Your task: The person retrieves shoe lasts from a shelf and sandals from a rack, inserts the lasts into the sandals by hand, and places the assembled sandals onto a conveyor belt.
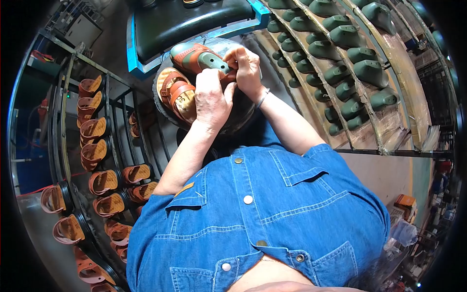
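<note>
A green shoe last with two dark holes lies on a round dark stand, a brown leather sandal upper fitted over it. My left hand is closed at the heel end of the last, thumb and fingers pinching a brown sandal strap. On the other side of that strap, my right hand is closed too, fingertips pinched on it. Its exact ends are hidden by my fingers. Beside my left hand rests another brown sandal, its tan insole printed with gold-dark lettering.
A black padded seat with a blue frame stands ahead. Several green lasts line a slanted rack on the right. On the left, a metal rack carries several brown sandals. A clear plastic bag lies lower right.
</note>
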